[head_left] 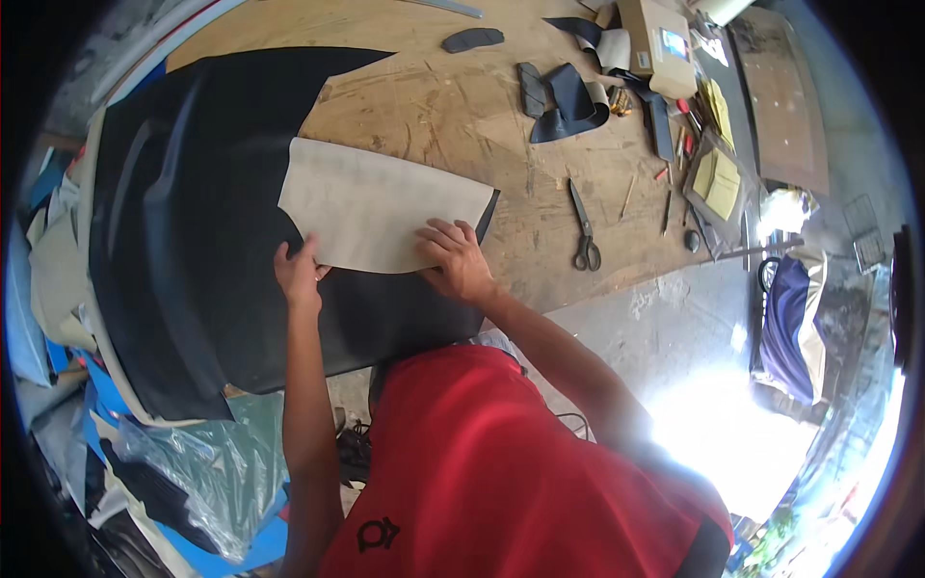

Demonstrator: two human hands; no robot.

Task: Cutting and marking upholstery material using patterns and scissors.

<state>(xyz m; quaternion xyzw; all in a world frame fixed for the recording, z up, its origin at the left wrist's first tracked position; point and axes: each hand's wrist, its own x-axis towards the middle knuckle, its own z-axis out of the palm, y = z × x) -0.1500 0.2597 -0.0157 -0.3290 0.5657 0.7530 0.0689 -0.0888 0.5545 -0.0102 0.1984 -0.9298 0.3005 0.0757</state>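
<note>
There is one left hand and one right hand. I count one wooden table, one beige sheet, one large black sheet, one pair of scissors and one cardboard box. The small tools are too tiny for sure counting.

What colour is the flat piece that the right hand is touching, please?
The flat piece is pale beige, showing best in the head view.
</note>
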